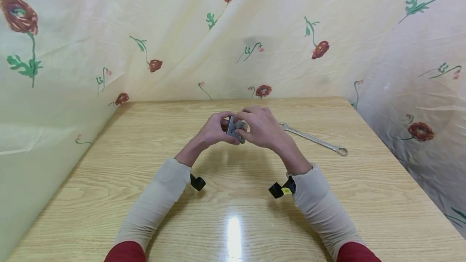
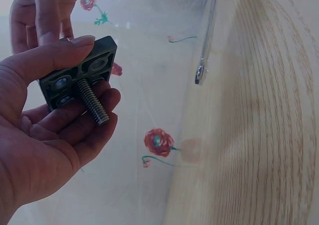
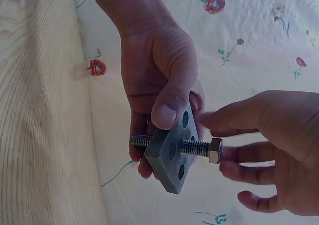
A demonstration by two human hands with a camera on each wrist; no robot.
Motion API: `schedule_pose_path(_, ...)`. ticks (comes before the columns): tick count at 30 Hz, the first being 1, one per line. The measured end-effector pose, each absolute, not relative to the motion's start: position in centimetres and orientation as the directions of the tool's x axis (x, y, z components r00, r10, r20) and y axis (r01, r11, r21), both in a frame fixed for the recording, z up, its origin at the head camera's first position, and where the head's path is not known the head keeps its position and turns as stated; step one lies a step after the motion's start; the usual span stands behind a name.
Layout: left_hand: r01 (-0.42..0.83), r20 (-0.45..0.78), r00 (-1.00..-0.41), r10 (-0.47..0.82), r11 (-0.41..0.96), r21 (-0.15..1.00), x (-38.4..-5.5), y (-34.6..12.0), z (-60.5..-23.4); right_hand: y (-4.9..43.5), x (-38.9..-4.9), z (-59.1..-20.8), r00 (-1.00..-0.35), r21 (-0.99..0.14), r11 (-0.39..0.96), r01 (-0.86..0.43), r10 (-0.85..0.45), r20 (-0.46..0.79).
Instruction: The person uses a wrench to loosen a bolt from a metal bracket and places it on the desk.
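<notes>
My left hand (image 1: pixel 214 130) grips a square grey metal plate (image 3: pixel 167 170) by its edges, thumb on one side and fingers on the other. The plate has several round holes. Through its middle runs a threaded hex bolt (image 3: pixel 197 148), its shank end (image 2: pixel 93 103) sticking out on the side seen in the left wrist view. Beside the hex head is my right hand (image 1: pixel 263 126), fingers spread loosely around it. In the right wrist view one fingertip is right at the head, while the thumb stands apart from it. Both hands hold this work above the table.
A combination wrench (image 1: pixel 314 140) lies on the wood-grain table (image 1: pixel 225 207), right of my hands. Floral cloth (image 1: pixel 189 43) hangs behind the table and along its sides. Small black camera mounts (image 1: pixel 198 182) stick out from both wrists.
</notes>
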State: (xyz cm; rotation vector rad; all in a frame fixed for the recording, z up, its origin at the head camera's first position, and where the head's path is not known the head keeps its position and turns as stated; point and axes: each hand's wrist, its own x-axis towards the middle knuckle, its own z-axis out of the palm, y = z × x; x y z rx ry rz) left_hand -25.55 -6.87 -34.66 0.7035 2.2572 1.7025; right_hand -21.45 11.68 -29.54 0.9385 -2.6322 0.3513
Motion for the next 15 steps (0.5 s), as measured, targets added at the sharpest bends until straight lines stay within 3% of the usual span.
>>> schedule_pose_path(8, 0.236, 0.093, -0.867, 0.489, 0.240, 0.942, -25.51, -6.93, -34.61, 11.79, -21.72, -29.54, -0.850, -0.216, 0.829, -0.516, -0.462, 0.255)
schedule_pose_path(15, 0.242, 0.103, -0.867, 0.488, 0.230, 0.943, -25.46, -6.92, -34.61, 11.54, -21.60, -29.68, -0.851, -0.268, 0.811, -0.521, -0.467, 0.240)
